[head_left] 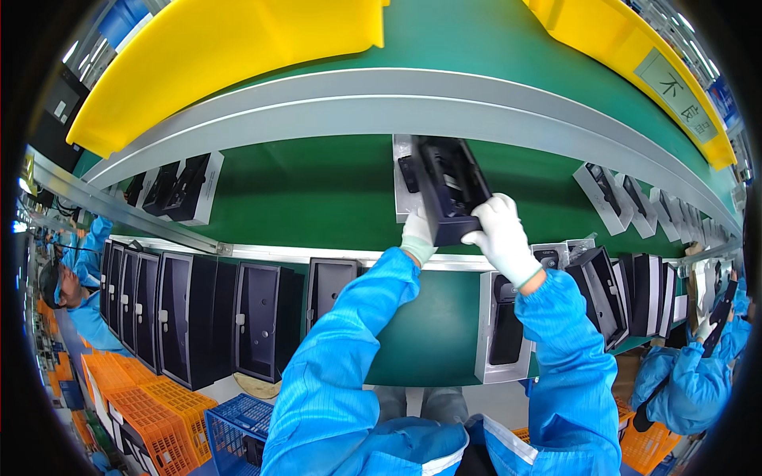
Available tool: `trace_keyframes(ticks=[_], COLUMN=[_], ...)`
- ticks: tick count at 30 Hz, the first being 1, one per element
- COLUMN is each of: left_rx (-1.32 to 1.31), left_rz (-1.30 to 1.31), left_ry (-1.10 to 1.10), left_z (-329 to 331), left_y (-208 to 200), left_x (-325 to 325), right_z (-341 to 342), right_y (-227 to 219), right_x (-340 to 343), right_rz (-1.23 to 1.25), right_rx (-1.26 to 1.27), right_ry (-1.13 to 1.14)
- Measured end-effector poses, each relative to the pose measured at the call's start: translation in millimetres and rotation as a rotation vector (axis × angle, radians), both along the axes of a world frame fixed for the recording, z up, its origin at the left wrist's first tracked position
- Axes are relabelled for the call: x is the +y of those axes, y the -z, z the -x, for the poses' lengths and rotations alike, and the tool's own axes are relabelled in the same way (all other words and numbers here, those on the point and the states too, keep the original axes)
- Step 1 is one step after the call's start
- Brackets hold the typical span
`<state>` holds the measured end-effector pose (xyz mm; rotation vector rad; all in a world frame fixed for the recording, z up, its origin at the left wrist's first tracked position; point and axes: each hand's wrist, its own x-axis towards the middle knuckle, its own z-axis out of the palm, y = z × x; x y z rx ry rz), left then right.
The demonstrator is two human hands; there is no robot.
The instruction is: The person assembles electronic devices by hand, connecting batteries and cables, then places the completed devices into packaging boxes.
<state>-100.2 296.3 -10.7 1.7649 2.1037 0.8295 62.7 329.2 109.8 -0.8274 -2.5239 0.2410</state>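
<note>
A dark open-topped box (pixel 458 228) is tilted in front of me above the green work surface, with black parts inside that I cannot make out. My right hand (pixel 505 234), in a white glove, grips its right side near the close corner. At the box's near left edge my left hand (pixel 418 238), also gloved, is closed, its fingers partly hidden behind the box. Just behind and left of the box lies a white box (pixel 403 208) holding a small black item. By my right forearm, a white tray (pixel 516 371) holds a black flat device (pixel 506 333).
Several dark open boxes (pixel 258 317) stand along the left; more dark boxes (pixel 599 297) lean at right. White boxes with black items (pixel 603 198) line the far right. A grey rail (pixel 429 103) crosses below yellow bins (pixel 254 40). Orange crates (pixel 151 404) sit lower left; co-workers (pixel 690 373) work at both sides.
</note>
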Motion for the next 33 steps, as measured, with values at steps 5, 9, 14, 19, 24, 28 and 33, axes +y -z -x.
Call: trace_keyframes(ticks=[5,9,14,19,24,28,33], left_rx=[0.068,0.612,0.769,0.292,0.211,0.182,0.380], left_rz=[-0.028,0.030,0.171,0.019,0.089,0.154,0.248], left_ry=[-0.055,0.004,0.090,0.217,-0.045,-0.084,0.104], left_z=[7,5,-2,-24,55,78,61], left_y=[47,59,43,-21,-69,-51,-39], left_x=[-18,-24,-53,-135,-280,-374,-398], right_z=[77,110,137,109,-22,-162,-230], right_y=[16,22,78,90,-24,-39,30], right_x=[9,29,51,85,-8,-109,-198], right_rz=[0.032,0.097,-0.010,-0.017,0.381,0.768,0.736], right_rx=[-0.060,-0.220,-0.128,0.047,-0.004,-0.290,-0.350], right_ry=[-0.053,0.024,-0.010,-0.216,-0.175,0.023,0.169])
